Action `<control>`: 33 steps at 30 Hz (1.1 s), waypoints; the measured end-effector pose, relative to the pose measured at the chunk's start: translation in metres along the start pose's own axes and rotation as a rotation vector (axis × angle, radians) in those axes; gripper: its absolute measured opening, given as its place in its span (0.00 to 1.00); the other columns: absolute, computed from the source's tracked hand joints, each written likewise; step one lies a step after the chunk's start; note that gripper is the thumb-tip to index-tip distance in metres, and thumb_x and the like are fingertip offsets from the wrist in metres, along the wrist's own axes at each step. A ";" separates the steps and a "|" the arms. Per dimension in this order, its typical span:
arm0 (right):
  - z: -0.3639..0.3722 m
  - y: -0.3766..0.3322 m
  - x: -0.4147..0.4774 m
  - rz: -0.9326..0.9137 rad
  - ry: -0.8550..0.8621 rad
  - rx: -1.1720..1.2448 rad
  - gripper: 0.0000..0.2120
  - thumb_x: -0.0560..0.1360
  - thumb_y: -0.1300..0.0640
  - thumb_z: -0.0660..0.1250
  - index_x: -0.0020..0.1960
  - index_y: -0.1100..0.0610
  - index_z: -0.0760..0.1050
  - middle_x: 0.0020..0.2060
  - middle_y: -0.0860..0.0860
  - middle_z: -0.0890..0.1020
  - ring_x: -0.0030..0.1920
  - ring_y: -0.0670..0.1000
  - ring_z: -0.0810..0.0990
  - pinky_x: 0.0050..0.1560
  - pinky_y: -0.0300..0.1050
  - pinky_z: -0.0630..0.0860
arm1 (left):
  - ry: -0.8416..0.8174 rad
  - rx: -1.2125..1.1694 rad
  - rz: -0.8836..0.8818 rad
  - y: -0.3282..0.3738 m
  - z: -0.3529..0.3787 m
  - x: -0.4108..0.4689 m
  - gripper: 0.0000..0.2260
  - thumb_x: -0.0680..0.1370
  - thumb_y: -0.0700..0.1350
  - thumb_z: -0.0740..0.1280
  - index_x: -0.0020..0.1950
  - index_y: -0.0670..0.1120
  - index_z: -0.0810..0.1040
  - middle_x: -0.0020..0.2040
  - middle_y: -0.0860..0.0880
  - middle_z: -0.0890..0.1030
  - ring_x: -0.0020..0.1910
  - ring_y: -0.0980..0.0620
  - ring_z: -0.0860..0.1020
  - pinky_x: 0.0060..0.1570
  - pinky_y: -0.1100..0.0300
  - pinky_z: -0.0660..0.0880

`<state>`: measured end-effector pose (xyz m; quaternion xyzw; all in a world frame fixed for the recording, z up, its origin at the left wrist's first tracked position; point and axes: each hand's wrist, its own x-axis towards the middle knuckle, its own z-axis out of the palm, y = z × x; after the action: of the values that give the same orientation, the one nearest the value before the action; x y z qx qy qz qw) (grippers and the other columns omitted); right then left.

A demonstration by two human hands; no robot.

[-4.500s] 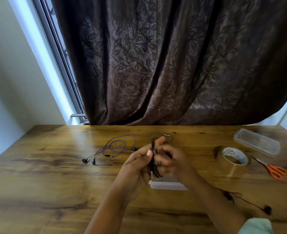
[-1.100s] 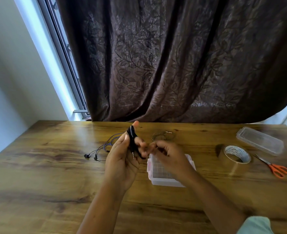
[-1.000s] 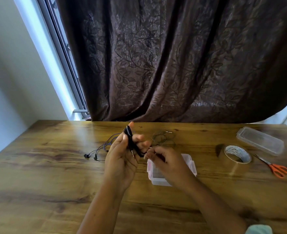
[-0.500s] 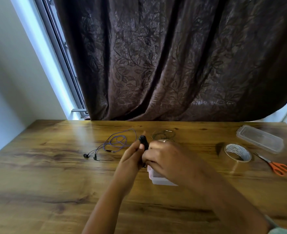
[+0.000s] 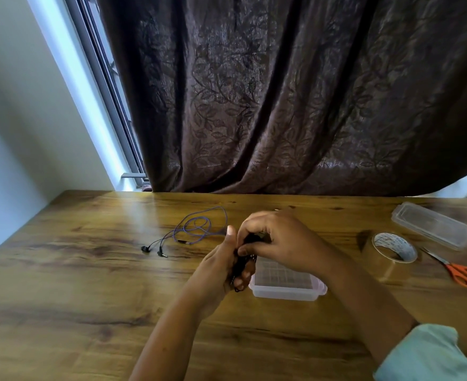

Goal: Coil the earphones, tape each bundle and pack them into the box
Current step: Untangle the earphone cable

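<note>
Both hands meet over the table's middle around a coiled bundle of black earphones [image 5: 244, 259]. My left hand [image 5: 222, 266] grips the bundle from below, fingers curled round it. My right hand [image 5: 277, 243] covers its top and pinches the cord. Directly under my right wrist sits the open clear plastic box [image 5: 284, 287], partly hidden. A second pair of earphones with a purple cord [image 5: 194, 229] lies loose on the wood to the left, its black buds nearest the left. A roll of clear tape [image 5: 394, 250] stands at the right.
The box's clear lid [image 5: 430, 225] lies at the far right near the back edge. Orange-handled scissors [image 5: 459, 269] lie beside the tape. A dark curtain [image 5: 282, 92] hangs behind the wooden table [image 5: 62, 284].
The black bundle was held up in my left hand; both hands have since come down over the box, and my right hand has closed over the bundle's top.
</note>
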<state>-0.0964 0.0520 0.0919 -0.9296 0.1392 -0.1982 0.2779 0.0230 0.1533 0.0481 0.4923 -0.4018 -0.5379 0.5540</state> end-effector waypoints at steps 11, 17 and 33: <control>0.026 0.020 -0.011 -0.270 0.109 -0.457 0.17 0.73 0.63 0.66 0.60 0.54 0.79 0.55 0.49 0.81 0.57 0.49 0.75 0.53 0.40 0.77 | 0.011 -0.385 -0.181 0.008 -0.014 0.008 0.23 0.74 0.64 0.55 0.41 0.43 0.70 0.25 0.50 0.65 0.21 0.56 0.63 0.22 0.66 0.63; 0.028 0.031 -0.017 -0.295 0.106 -0.520 0.21 0.71 0.64 0.72 0.62 0.52 0.77 0.57 0.47 0.79 0.57 0.48 0.74 0.48 0.41 0.79 | 0.017 -0.376 -0.227 0.010 -0.011 0.007 0.19 0.73 0.58 0.60 0.41 0.41 0.76 0.27 0.47 0.69 0.26 0.51 0.74 0.30 0.60 0.75; 0.038 0.030 -0.032 -0.210 0.279 -0.697 0.13 0.74 0.58 0.57 0.54 0.54 0.77 0.49 0.48 0.81 0.48 0.49 0.79 0.39 0.42 0.79 | -0.101 0.092 -0.088 0.005 -0.017 0.007 0.11 0.78 0.44 0.61 0.48 0.37 0.77 0.35 0.46 0.76 0.32 0.57 0.74 0.43 0.63 0.75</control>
<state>-0.1117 0.0571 0.0360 -0.9415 0.1390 -0.2910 -0.0981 0.0412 0.1482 0.0495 0.5067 -0.4312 -0.5668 0.4857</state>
